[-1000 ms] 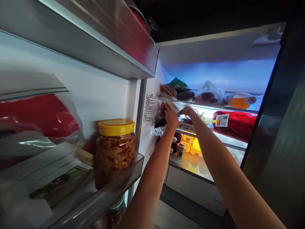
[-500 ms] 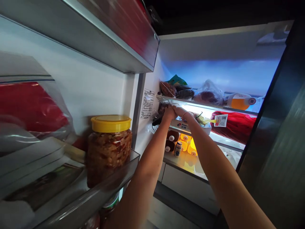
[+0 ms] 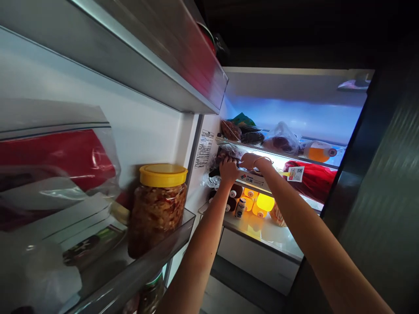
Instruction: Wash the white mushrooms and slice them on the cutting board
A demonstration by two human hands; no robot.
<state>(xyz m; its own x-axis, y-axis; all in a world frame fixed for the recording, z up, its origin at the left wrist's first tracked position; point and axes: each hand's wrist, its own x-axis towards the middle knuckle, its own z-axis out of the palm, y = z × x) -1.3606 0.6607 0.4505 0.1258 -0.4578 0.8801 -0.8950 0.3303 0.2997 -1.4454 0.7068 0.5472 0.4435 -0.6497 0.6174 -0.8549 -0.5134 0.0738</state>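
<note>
Open fridge, lit inside. Left hand (image 3: 228,169) curled around clear plastic bag of dark food (image 3: 225,155) on middle shelf (image 3: 262,189), at left wall. Right hand (image 3: 250,160) beside it, fingers bent onto flat white box (image 3: 249,178); grip unclear. Yellow-lidded jar (image 3: 157,208) wedged in door rack (image 3: 153,257), kept upright.

A jar with a yellow lid (image 3: 158,208) sits on the door shelf (image 3: 170,237). A red bag (image 3: 312,179) lies in the fridge. Orange bottles (image 3: 258,205) stand below.
</note>
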